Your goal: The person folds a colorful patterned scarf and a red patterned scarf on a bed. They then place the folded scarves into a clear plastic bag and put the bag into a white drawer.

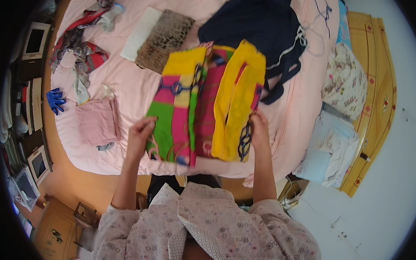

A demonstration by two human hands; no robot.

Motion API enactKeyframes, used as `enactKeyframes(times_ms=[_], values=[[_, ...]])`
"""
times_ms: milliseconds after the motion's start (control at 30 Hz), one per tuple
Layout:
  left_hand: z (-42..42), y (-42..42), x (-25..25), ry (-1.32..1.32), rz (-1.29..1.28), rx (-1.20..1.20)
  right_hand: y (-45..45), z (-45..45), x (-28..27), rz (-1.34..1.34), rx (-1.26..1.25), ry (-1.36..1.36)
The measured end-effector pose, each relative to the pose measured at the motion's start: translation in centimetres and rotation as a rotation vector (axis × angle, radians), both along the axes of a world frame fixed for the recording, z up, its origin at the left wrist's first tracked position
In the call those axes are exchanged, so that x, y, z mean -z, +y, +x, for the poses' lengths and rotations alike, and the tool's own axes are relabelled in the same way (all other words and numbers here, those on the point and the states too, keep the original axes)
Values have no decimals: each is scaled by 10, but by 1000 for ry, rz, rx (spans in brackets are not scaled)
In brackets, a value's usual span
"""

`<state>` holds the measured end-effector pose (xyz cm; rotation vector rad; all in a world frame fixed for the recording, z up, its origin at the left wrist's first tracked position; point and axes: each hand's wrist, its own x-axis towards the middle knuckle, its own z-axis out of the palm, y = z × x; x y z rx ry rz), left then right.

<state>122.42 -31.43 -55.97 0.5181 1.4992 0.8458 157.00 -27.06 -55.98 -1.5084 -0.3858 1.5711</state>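
A brightly patterned cloth in yellow, green and magenta hangs partly folded between my two hands, above the near part of the bed. My left hand pinches its left edge. At its right side, my right hand grips the edge beside a blue chain print. Behind the cloth lie a folded brown animal-print fabric and a white folded piece. A dark navy garment with a white cord spreads out behind on the right.
The bed has a pink cover. On its left are a folded pink cloth, a blue glove and a red patterned scarf. A patterned pillow and light-blue bedding lie by the wooden headboard.
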Motion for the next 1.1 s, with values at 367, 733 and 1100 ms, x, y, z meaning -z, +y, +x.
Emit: enactKeyframes(times_ms=[367,733,1100], values=[[103,-77,74,895,421,393,-139,-11,107,35,-40,-982],[116,-15,154,1024,426,528,-67,-76,151,23,-420,-1337],[-140,-23,181,-29,-20,66,-110,140,147,-186,39,35]])
